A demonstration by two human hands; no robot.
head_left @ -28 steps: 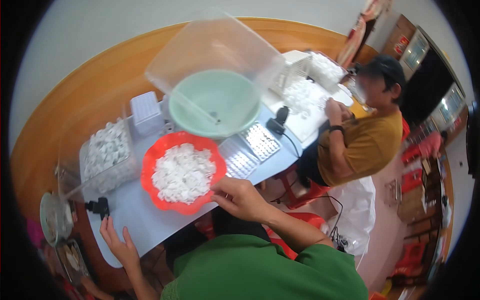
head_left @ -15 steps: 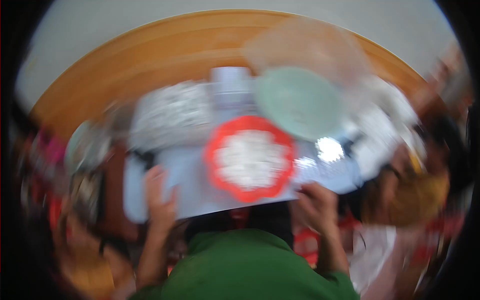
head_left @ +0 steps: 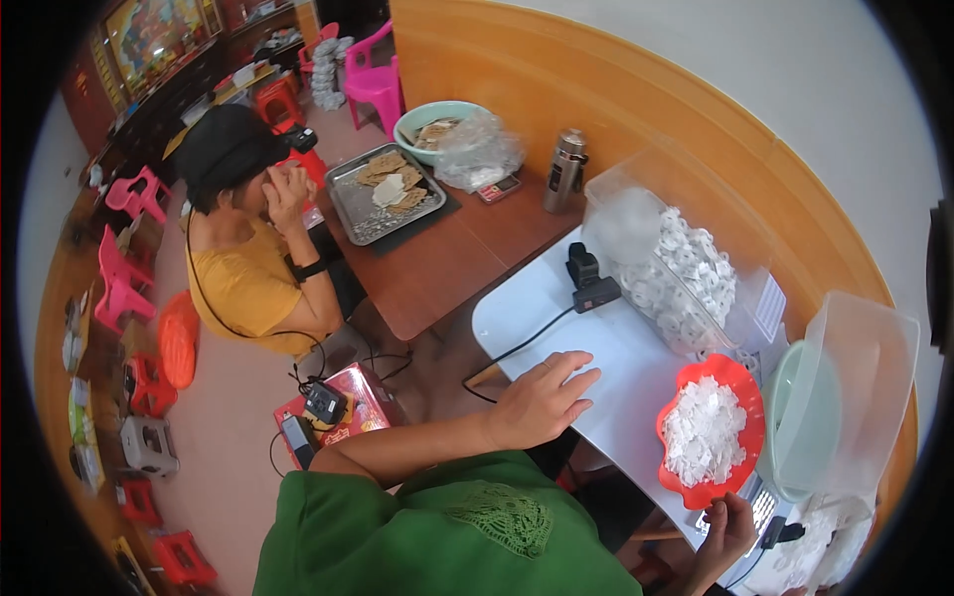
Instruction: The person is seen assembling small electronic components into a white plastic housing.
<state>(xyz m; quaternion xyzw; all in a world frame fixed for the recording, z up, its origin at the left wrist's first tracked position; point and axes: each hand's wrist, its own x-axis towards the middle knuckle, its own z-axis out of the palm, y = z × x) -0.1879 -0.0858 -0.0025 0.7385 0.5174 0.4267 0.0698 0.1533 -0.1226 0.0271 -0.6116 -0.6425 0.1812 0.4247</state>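
Note:
Over the near edge of the white table (head_left: 596,397) hangs my left hand (head_left: 545,399), open with fingers apart and holding nothing. Close to the lower rim of a red scalloped bowl (head_left: 753,397) is my right hand (head_left: 728,531), its fingers curled together; what they hold, if anything, is hidden. Whether they touch the bowl I cannot tell. White flaky pieces (head_left: 704,429) fill the bowl. Beyond it stands a clear plastic bin (head_left: 636,288) of small white ring-like parts (head_left: 686,263). A pale green basin (head_left: 800,427) sits right of the bowl, with a clear empty-looking box (head_left: 860,387) against it.
A black clip-like device with a cable (head_left: 593,288) lies on the table. Left of it, a brown table (head_left: 437,288) bears a metal tray (head_left: 373,226), a flask (head_left: 565,171) and a green bowl (head_left: 409,134). A seated person in yellow (head_left: 248,278) raises a hand to their head.
My view has swung left, bringing the brown table and the seated person into sight. The red bowl and white table now appear farther right. The blur has cleared.

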